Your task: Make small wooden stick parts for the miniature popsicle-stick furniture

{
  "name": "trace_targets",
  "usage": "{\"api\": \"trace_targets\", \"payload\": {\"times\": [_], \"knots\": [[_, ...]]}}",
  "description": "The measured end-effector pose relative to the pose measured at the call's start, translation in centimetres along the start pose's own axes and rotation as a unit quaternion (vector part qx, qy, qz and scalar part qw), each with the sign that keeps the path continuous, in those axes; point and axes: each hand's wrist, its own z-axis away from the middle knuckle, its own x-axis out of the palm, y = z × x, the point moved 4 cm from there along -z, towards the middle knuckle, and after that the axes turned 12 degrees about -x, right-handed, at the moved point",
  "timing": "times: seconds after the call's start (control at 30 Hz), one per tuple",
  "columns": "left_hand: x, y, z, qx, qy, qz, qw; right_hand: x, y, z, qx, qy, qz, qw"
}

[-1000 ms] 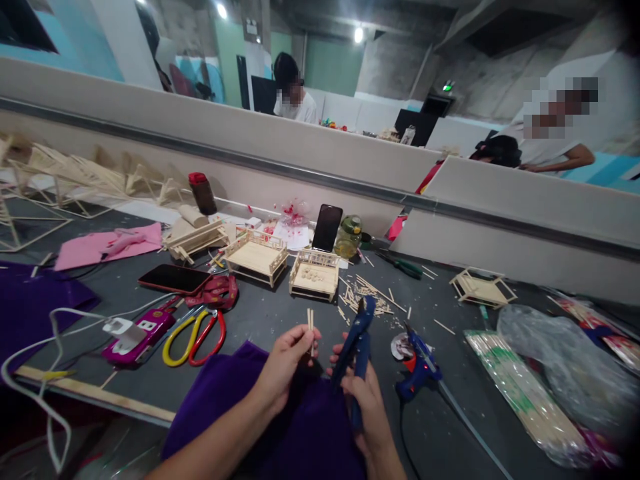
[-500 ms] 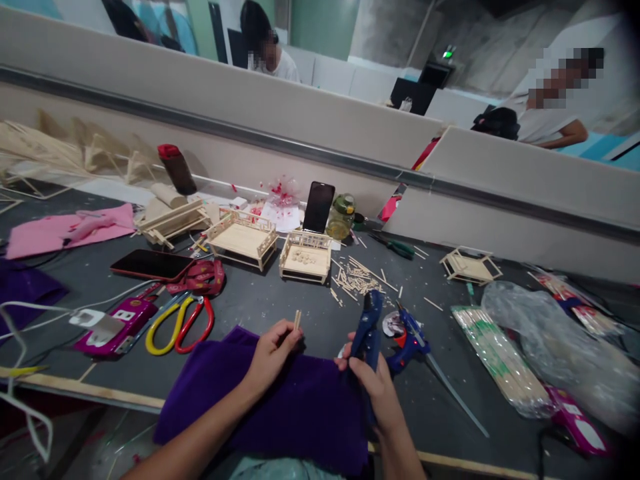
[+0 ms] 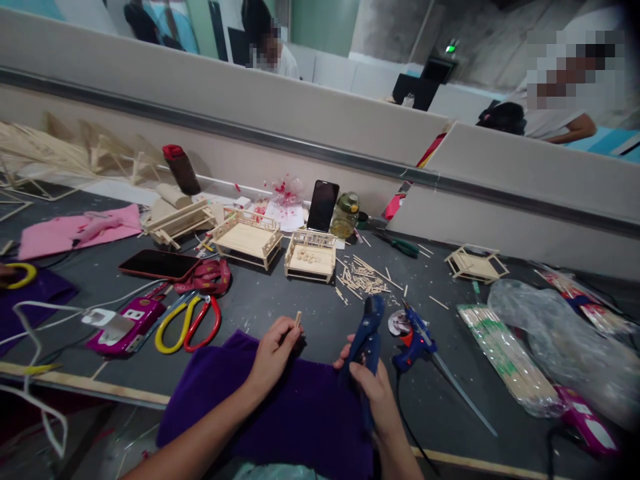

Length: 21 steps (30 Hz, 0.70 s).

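Note:
My left hand (image 3: 274,347) is closed in a pinch on short wooden sticks (image 3: 299,319), their ends standing up above the thumb. Wrapped around a dark blue plier-like tool (image 3: 370,327) is my right hand (image 3: 373,377); the tool's head points up and away from me. Both hands are apart, above a purple cloth (image 3: 295,413) at the table's front edge. Cut stick pieces (image 3: 363,277) lie scattered beyond the tool. A blue hot glue gun (image 3: 415,340) with a clear glue stick rests to the right of my right hand.
Small wooden bed-like models (image 3: 249,239) (image 3: 310,257) and a frame (image 3: 477,263) stand at the back. Scissors (image 3: 187,327), a power strip (image 3: 127,323) and a phone (image 3: 159,265) lie left; bagged sticks (image 3: 510,357) lie right. Another person's hand (image 3: 6,275) with yellow-handled scissors shows far left.
The view has shifted slightly, so the table things sit a little further right. The sticks in my left hand appear closer together. Another person's hand with yellow-handled scissors has appeared at the left edge.

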Motion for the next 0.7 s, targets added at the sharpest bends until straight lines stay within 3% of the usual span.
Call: {"api": "trace_targets", "payload": {"times": [0.1, 0.2, 0.27, 0.37, 0.47, 0.53, 0.6, 0.7], "knots": [[-0.1, 0.8, -1.8, -0.036, 0.033, 0.089, 0.995, 0.8, -1.3, -1.0, -0.018, 0.004, -0.113, 0.993], [-0.6, 1.8, -4.1, -0.035, 0.097, 0.224, 0.969, 2.7, -1.4, -2.4, 0.002, -0.027, -0.187, 0.982], [-0.8, 2.5, -5.7, -0.015, 0.12, 0.291, 0.949, 4.4, -0.1, -3.6, 0.047, -0.042, -0.212, 0.975], [-0.9, 3.2, -7.8, 0.012, 0.127, 0.322, 0.938, 6.3, 2.7, -5.9, 0.09, -0.013, -0.2, 0.976], [-1.0, 3.4, -9.1, 0.028, 0.127, 0.297, 0.946, 5.4, 3.1, -8.0, -0.041, 0.134, -0.145, 0.979], [-1.1, 3.1, -9.5, 0.026, 0.124, 0.277, 0.953, 4.5, 2.1, -8.6, -0.13, 0.168, -0.131, 0.968], [-1.3, 2.8, -9.6, 0.016, 0.118, 0.272, 0.955, 4.5, 1.3, -8.7, -0.143, 0.131, -0.156, 0.969], [-1.7, 2.5, -9.6, 0.007, 0.113, 0.287, 0.951, 6.2, 2.1, -8.5, -0.04, 0.036, -0.22, 0.974]]}}
